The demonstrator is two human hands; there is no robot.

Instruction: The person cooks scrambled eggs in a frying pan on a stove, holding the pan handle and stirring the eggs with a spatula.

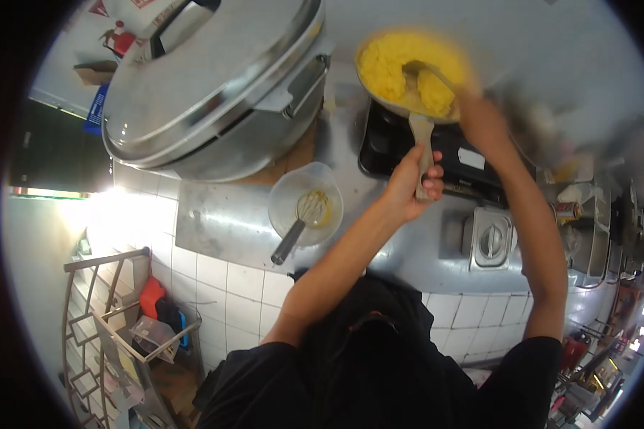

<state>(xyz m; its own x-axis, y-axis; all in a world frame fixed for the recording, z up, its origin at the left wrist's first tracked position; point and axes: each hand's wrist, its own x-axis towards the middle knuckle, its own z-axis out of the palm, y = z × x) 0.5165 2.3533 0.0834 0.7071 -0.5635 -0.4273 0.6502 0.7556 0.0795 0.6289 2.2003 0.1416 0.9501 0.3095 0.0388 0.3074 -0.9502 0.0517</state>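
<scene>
My left hand is wrapped around the pale handle of a frying pan. Yellow, lumpy scrambled egg fills the pan, which sits over a black portable stove. My right hand, slightly blurred, is at the pan's right rim, closed around a metal spatula or spoon. The utensil's head rests in the egg, where a gap shows part of the pan's bottom; its exact shape is unclear.
A large lidded metal pot stands left of the stove. In front of it is a clear plastic bowl holding a whisk and yellow residue. A lidded steel container sits near the counter's front edge, right of my left hand.
</scene>
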